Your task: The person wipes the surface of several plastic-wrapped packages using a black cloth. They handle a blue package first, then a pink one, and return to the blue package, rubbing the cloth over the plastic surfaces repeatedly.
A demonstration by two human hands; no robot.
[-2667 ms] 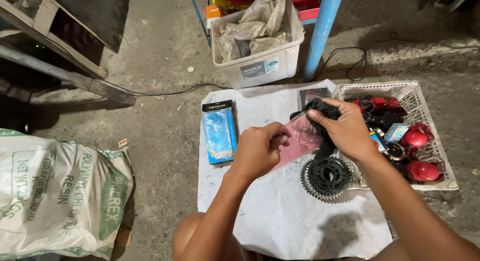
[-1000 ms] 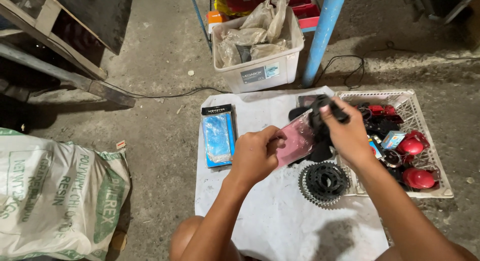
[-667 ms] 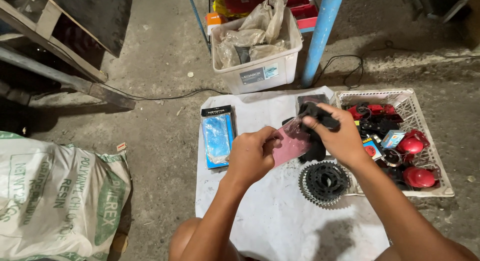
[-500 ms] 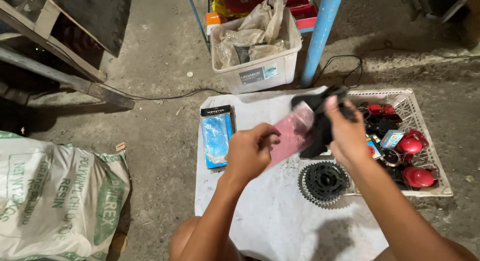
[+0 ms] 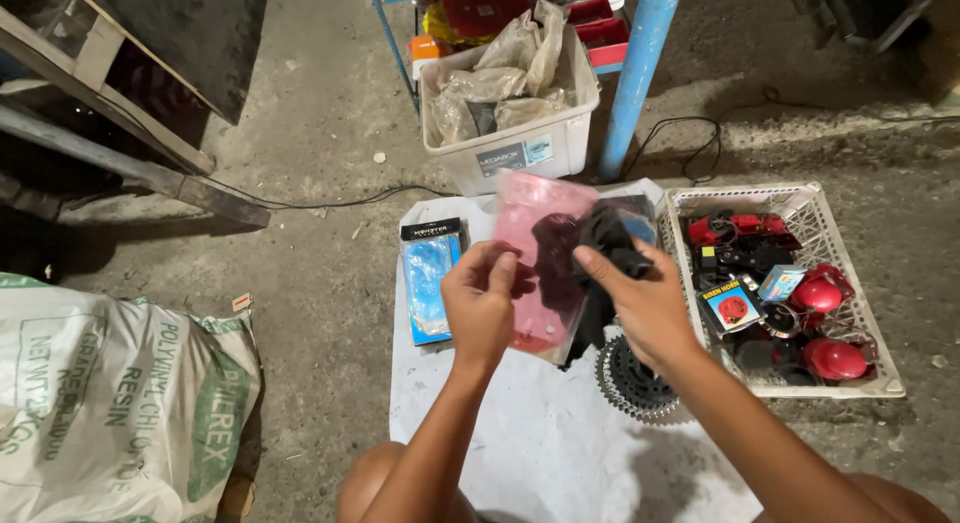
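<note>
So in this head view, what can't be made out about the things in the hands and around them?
- Black part in the right hand: motion-blurred, partly behind the pink bag; its kind is unclear.
- Bag's contents: only a dark shape through the plastic held by the left hand.
- Sprocket: upper half covered by the right hand and wrist.
- White basket: the red and black parts overlap, so they cannot be counted.
- Sack: cut off by the left edge.

The white sheet spread on the concrete floor lies bare along its near edge. Its left edge is taken by a flat blue blister pack, its right edge by a white plastic basket of red parts, with a black toothed sprocket just beside it. A white plastic bin and a blue post block the far edge.
</note>
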